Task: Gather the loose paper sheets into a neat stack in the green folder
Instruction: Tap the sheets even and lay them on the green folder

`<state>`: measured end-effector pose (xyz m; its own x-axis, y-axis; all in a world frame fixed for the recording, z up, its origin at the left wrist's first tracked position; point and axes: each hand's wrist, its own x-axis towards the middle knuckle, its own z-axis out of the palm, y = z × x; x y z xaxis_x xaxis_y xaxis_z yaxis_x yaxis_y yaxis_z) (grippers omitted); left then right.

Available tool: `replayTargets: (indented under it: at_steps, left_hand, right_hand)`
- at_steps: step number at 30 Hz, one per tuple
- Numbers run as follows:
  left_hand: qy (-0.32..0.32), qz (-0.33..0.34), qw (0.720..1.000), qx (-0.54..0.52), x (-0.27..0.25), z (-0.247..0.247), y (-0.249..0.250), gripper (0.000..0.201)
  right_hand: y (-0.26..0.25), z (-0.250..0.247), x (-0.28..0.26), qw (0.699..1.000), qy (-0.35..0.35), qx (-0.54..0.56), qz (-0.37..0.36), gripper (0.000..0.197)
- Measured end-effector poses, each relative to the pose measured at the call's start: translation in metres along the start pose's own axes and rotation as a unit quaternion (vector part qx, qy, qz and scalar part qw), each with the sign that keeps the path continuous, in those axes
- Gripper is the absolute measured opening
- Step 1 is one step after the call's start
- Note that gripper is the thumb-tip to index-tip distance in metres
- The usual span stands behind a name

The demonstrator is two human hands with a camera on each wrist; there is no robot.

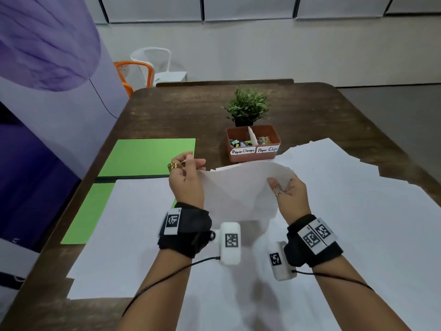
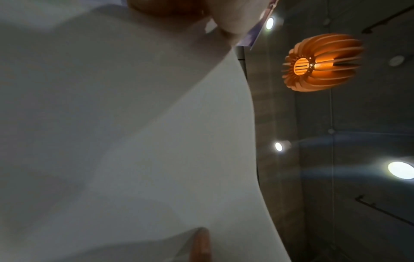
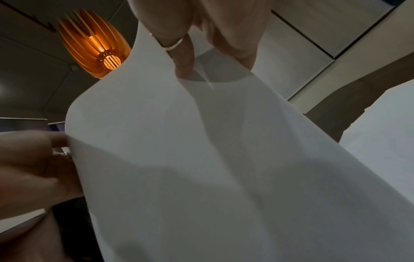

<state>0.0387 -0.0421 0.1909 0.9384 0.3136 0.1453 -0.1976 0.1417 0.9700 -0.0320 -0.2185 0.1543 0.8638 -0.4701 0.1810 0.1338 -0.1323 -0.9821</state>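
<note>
Gripping one sheet [image 1: 241, 187] by its side edges, the left hand [image 1: 186, 180] and right hand [image 1: 290, 194] pinched it above the table [image 1: 181, 108], its long axis running left to right and its middle bowed. The open green folder [image 1: 143, 156] lay to the left, more sheets [image 1: 133, 235] partly covering its near half. A tray of clips [image 1: 253, 143] and a potted plant [image 1: 247, 107] stood just beyond, loose sheets [image 1: 346, 177] spread at right.

Green folder [image 1: 152, 156], white sheets [image 1: 334, 211], dark brown table [image 1: 191, 108], orange lamp [image 2: 322, 62].

Handwritten labels "Paper Clamps" [image 1: 243, 151] and "Paper Clips" [image 1: 267, 149] on the terracotta organizer box [image 1: 253, 156]
</note>
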Motion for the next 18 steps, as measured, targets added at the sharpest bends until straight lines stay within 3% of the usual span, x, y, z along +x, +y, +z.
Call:
replayTargets:
  at_steps: [3,7,10,12,15,18]
  left_hand:
    - [-0.035,0.01,0.999,-0.026,-0.001,0.008,0.012,0.018]
    - [-0.203,0.069,0.976,-0.04,-0.002,-0.005,0.016,0.035]
    - [-0.29,0.11,0.949,0.051,-0.003,-0.033,-0.001,0.079]
    - [-0.291,0.099,0.94,0.147,-0.004,-0.054,-0.023,0.088]
    - [-0.243,0.054,0.939,0.237,0.001,-0.08,-0.05,0.068]
    - [-0.2,-0.042,0.955,0.215,0.018,-0.105,-0.064,0.044]
  right_hand:
    - [-0.008,-0.002,0.003,0.999,0.023,-0.008,-0.022,0.015]
    - [-0.024,-0.005,0.009,0.999,0.039,-0.012,-0.035,0.015]
    - [-0.035,-0.004,0.017,0.998,0.04,-0.007,-0.045,0.018]
    - [-0.039,0.002,0.024,0.999,0.031,0.0,-0.036,0.019]
    - [-0.038,0.021,0.033,0.998,0.016,0.053,-0.008,0.019]
    - [-0.026,0.051,0.034,0.996,-0.006,0.081,0.023,0.027]
